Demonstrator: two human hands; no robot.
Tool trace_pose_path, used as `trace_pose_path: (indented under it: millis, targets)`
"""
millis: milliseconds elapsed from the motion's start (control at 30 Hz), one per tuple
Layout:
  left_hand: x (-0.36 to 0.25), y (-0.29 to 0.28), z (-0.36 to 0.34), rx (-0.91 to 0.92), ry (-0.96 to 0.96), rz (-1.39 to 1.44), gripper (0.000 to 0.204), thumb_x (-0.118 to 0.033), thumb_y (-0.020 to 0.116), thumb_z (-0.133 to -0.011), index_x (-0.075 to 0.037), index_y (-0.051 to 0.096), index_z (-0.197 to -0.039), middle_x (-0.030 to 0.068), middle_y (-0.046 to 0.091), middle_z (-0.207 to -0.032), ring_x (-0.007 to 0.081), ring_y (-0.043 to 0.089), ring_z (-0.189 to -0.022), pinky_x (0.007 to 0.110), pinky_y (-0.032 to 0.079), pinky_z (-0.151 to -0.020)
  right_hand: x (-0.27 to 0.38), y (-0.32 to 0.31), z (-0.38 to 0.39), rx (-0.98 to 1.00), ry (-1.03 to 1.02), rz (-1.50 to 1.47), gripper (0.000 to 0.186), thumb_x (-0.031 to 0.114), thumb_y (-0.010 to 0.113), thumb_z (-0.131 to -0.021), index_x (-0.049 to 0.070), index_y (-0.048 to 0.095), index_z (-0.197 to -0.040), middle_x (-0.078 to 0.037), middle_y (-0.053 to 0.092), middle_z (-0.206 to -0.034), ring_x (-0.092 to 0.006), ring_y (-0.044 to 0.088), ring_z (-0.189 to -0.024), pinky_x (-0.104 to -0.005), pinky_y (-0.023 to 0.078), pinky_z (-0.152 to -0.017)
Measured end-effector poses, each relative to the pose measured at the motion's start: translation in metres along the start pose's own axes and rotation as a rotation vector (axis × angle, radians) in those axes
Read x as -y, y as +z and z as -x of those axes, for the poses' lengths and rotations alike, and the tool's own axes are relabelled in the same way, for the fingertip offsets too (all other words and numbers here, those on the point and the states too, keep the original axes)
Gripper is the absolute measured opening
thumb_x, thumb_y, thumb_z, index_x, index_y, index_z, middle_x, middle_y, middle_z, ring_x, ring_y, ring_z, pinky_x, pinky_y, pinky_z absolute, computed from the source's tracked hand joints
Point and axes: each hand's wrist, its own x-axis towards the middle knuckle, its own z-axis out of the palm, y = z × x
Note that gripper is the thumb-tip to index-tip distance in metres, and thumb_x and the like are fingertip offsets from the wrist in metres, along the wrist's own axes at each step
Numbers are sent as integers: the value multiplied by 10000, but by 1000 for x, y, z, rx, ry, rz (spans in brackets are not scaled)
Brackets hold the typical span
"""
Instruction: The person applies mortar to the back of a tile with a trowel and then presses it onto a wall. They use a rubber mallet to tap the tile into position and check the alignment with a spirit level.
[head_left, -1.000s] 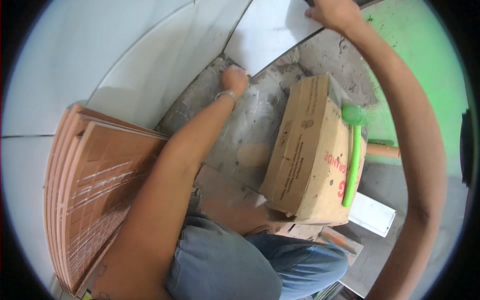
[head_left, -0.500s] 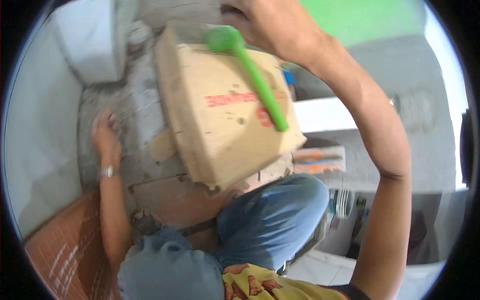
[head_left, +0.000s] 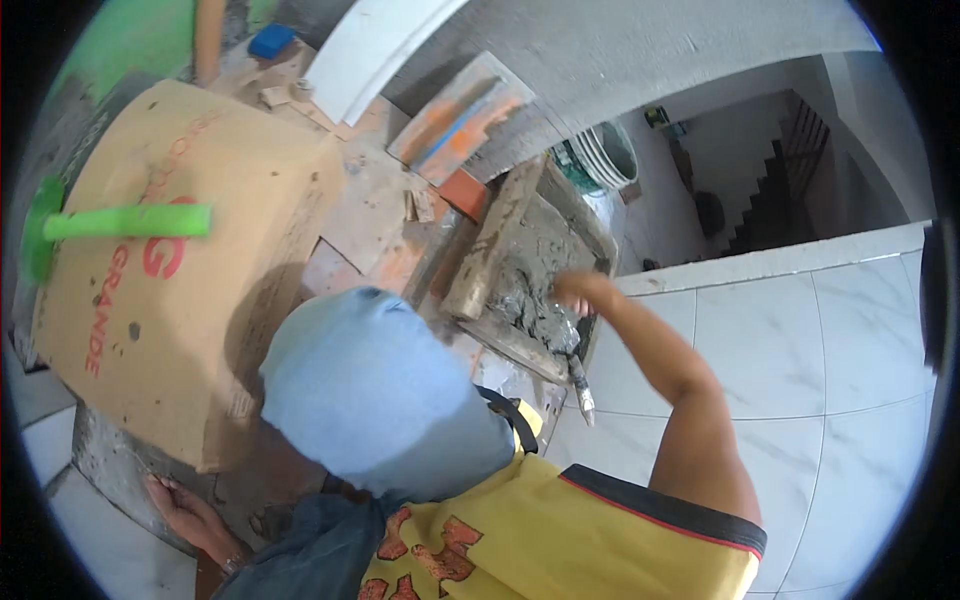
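Note:
My right hand (head_left: pixel 577 291) reaches out over a shallow tray (head_left: pixel 596 232) of wet grey mortar (head_left: pixel 530 300), fingers curled down into the mix; whether it grips anything is hidden. A trowel (head_left: pixel 581 389) sticks out over the tray's near edge just below that hand. My left hand (head_left: pixel 186 511) lies flat with fingers spread on the rough grey mortar bed (head_left: pixel 110 450) at the lower left, beside a big cardboard box (head_left: pixel 170 330). A green rubber mallet (head_left: pixel 110 222) lies on top of the box. My knee in blue jeans (head_left: pixel 380 390) fills the middle.
A wooden plank (head_left: pixel 492 240) leans in the tray. Behind it lie an orange and blue float (head_left: pixel 458 112), a white tile (head_left: pixel 375 40) and a bucket (head_left: pixel 612 152). Laid white marble tiles (head_left: pixel 830 340) cover the right. Stairs (head_left: pixel 770 200) drop away at the far right.
My view has swung to the right. My right hand left the box and mallet and came down onto the mortar tray. My left hand stays on the mortar bed.

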Motion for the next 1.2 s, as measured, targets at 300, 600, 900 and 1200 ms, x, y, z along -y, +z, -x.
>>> trace_pose_path:
  millis: [300, 600, 900, 1200]
  targets:
    - [-1, 40, 21, 172, 483, -1456, 425, -73, 553, -980, 53, 534, -1386, 216, 647, -1216, 288, 640, -1087, 379, 516, -907, -89, 252, -66, -639, 233, -452, 670, 631, 577, -937, 3, 719, -1123, -295, 703, -1132, -423, 654, -1163, -476, 532, -983]
    - [0, 52, 33, 38, 274, -1697, 552, -50, 568, -919, 7, 478, -1461, 273, 599, -1329, 387, 609, -1175, 426, 443, -1031, -68, 241, -32, -601, 72, -430, 584, 485, 667, -888, -57, 688, -1105, -317, 667, -1187, -432, 637, -1157, -474, 490, -1021]
    - [2, 58, 44, -6, 259, -1620, 544, -122, 562, -972, -17, 449, -1494, 244, 583, -1373, 379, 557, -1282, 425, 415, -1081, -32, 381, -97, -616, 141, -27, 457, 327, 590, -947, -74, 597, -1166, -283, 674, -1174, -402, 697, -1008, -469, 562, -881]
    - [-8, 87, 45, 307, 307, -1390, 559, -193, 633, -943, 2, 477, -1442, 204, 555, -1435, 317, 530, -1337, 409, 402, -1104, -13, 395, 83, -188, 122, -201, 492, 246, 592, -932, -62, 430, -1279, -299, 652, -1165, -432, 655, -1126, -508, 513, -970]
